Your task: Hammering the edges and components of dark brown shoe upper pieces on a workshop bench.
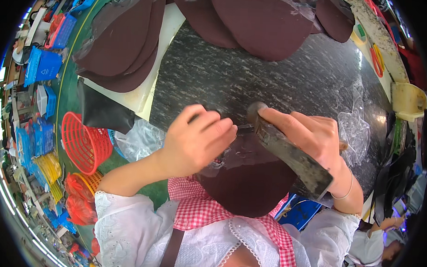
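The right hand is closed around the handle of a hammer, whose long dark metal head slants across the brown piece, one end pointing toward the middle of the counter and the other toward its near edge. Holding it close to the head probably gives the person short, careful control.

The left hand has its fingers curled in, half closed, at the upper left border of the same piece, likely to steady it; whether they pinch it cannot be told. The piece lies at the counter's near edge, its rounded end reaching past toward the person's checked cloth, perhaps so that the worked border sits on the firm surface.

More brown pieces overlap along the far edge, and a stack fans out at the far left corner on a pale board, seemingly within reach yet out of the hands' way. Crumpled clear plastic lies toward the right edge.
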{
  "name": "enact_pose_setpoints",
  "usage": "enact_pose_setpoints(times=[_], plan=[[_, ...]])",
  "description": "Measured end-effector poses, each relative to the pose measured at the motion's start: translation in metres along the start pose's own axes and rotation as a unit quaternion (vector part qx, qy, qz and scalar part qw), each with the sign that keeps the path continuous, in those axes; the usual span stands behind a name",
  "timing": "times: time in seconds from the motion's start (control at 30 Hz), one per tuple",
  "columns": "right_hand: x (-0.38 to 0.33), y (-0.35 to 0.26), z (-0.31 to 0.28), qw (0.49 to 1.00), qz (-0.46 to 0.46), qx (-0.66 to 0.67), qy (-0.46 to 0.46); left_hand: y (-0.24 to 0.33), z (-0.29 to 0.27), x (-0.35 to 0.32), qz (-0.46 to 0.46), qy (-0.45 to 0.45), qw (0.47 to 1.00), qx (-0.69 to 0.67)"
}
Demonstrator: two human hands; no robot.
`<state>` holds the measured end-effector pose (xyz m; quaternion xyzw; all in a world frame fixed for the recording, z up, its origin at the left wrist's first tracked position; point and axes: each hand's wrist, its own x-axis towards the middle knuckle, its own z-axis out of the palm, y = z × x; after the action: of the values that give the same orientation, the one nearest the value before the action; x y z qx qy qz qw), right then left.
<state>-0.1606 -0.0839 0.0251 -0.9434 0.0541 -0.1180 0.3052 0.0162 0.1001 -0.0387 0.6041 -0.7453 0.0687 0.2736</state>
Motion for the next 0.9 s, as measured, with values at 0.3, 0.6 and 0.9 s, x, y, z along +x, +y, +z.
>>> enact_pose_setpoints(times=[0.3,0.6,0.9], plan=[[-0.002,0.005,-0.022,0.998,-0.012,-0.049,0.042,-0.009,0.002,0.015,-0.086,-0.028,0.982,-0.168],[-0.047,0.015,-0.010,0.996,0.085,0.024,0.011,-0.059,0.026,0.072,0.034,-0.091,0.958,-0.271],[-0.021,0.024,-0.020,0.996,0.087,0.023,-0.027,-0.048,0.026,0.065,0.219,-0.023,0.972,-0.079]])
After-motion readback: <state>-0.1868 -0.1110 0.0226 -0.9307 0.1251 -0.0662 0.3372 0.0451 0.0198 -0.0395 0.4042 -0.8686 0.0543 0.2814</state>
